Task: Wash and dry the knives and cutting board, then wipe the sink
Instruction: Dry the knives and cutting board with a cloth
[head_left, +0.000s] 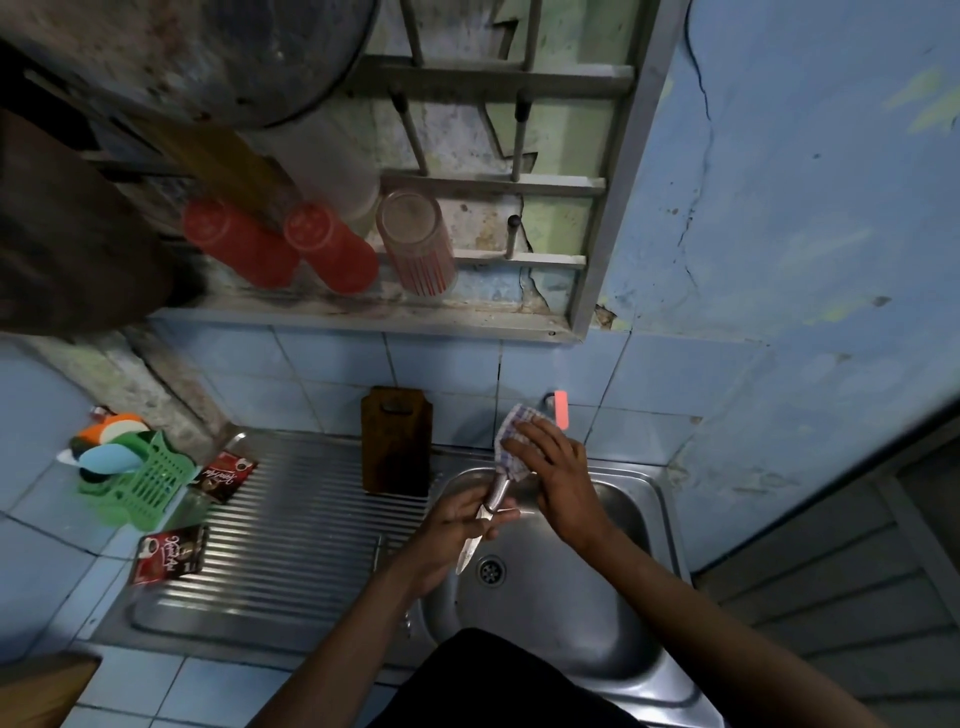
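Over the steel sink (649, 499), my left hand (457, 525) holds a small metal knife (485, 512) with its blade pointing down toward the drain (491, 570). My right hand (558, 467) presses a checked cloth (511, 441) around the knife's upper end. A dark wooden cutting board (397, 441) leans upright against the tiled wall behind the ribbed drainboard (291, 545).
Two coffee sachets (169, 553) lie on the drainboard's left side. A green plastic basket (137, 483) with sponges stands on the tiled counter at left. Cups (322, 244) hang on a wall rack above. An orange-handled tap (560, 408) is on the wall behind the sink.
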